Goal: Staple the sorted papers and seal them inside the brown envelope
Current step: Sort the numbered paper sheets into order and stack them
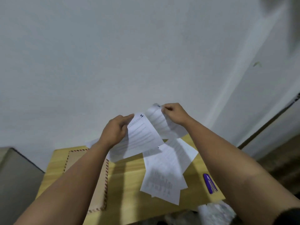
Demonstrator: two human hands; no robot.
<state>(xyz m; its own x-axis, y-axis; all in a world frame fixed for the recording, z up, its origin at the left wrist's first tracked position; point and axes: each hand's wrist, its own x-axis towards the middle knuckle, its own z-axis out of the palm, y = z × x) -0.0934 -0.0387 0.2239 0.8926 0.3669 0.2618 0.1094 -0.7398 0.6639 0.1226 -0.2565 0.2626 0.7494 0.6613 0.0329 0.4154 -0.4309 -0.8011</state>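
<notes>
My left hand (116,130) holds up a lined sheet marked "1" (139,138) by its top left corner, above the wooden table (128,181). My right hand (174,113) pinches the top corner of a second lined sheet marked "3" (159,122), raised just behind and right of the first. Several more printed sheets (165,172) lie loose on the table below. The brown envelope (103,184) with a red-striped border lies flat at the table's left, partly hidden by my left forearm. A purple stapler (209,183) rests near the right edge.
A white wall rises right behind the small table. A grey cabinet or box (17,176) stands to the left. Crumpled white plastic (214,211) lies below the table's front right corner. Dark flooring shows at the right.
</notes>
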